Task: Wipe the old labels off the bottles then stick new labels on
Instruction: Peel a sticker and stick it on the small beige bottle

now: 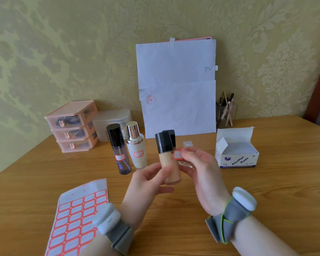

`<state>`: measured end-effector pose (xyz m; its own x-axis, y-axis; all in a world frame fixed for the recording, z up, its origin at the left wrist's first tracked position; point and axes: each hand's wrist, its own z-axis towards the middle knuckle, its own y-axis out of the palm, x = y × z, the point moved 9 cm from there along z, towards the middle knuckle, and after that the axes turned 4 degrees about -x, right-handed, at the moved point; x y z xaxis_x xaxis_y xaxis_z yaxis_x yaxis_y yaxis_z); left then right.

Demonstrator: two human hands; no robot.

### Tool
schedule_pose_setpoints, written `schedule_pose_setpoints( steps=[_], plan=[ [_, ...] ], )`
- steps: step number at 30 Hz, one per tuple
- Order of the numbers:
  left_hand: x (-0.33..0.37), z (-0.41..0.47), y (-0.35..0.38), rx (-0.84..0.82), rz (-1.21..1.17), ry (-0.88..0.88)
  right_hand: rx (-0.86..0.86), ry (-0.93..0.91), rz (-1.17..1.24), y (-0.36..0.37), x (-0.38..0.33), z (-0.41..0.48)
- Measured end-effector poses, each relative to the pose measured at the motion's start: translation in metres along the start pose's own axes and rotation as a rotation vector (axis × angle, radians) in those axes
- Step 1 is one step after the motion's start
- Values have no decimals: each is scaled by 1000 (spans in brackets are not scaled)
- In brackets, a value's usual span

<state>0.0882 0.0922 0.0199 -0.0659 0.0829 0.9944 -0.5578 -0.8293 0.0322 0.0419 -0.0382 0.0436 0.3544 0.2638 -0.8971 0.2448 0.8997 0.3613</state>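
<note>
My left hand (pixel 148 183) grips a beige foundation bottle (pixel 167 161) with a black cap, holding it upright above the table. My right hand (pixel 199 169) pinches a small red-bordered label (pixel 177 154) right beside the bottle's upper body. A purple spray bottle (pixel 119 150) and a white bottle with a gold cap (pixel 136 145) stand behind on the left, each carrying a red-bordered label. Another black-capped bottle (pixel 172 134) is mostly hidden behind the held one. A sheet of red-bordered labels (pixel 76 218) lies at the front left.
An open box of alcohol pads (pixel 236 152) sits at the right. A small foil sachet (pixel 187 144) lies behind my hands. Pink mini drawers (pixel 72 126), a frosted box (pixel 113 122), white papers (pixel 177 89) against the wall and a pen holder (pixel 226 113) line the back.
</note>
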Motion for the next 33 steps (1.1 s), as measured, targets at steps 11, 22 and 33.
schedule_pose_setpoints(
  steps=[11, 22, 33],
  plan=[
    [0, -2, -8, 13, -47, 44, -60, -7, 3, 11, -4, -2],
    [6, -7, -9, 133, 55, 75, -42, 58, -43, 10, 9, -4],
    [-1, -9, -16, 142, -121, 37, -137, 67, 62, 22, 6, -6]
  ],
)
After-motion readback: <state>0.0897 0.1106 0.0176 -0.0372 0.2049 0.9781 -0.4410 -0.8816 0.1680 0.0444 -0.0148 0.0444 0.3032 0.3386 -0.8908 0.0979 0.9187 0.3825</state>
